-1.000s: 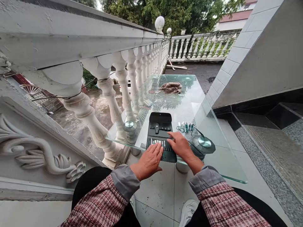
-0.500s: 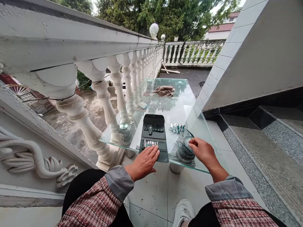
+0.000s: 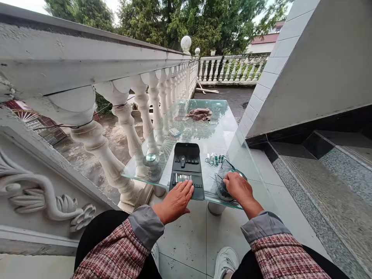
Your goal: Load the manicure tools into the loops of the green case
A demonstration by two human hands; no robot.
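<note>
An unfolded black tool case (image 3: 186, 170) lies on the glass table. My left hand (image 3: 176, 201) rests with fingers stretched out over its near left part. Several slim metal manicure tools (image 3: 183, 178) stand in a row in the case, just beyond my fingertips. A dark tool with a wide head (image 3: 183, 161) sits in the upper half. My right hand (image 3: 240, 188) is over the near right table support, fingers pinched together beside thin metal tools (image 3: 216, 179). What the pinch holds, if anything, is hidden. Nail clippers (image 3: 216, 158) and small scissors (image 3: 209, 161) lie beyond it.
The glass table (image 3: 244, 155) has round metal-topped supports, one (image 3: 151, 158) at the near left. A crumpled brown cloth (image 3: 200, 114) and a small packet (image 3: 174, 132) lie farther back. A white balustrade (image 3: 124, 124) runs along the left; stone steps (image 3: 314, 170) rise on the right.
My right hand has moved left and slightly down, closer to the thin tools. The left hand stays flat on the case. The view has shifted a little.
</note>
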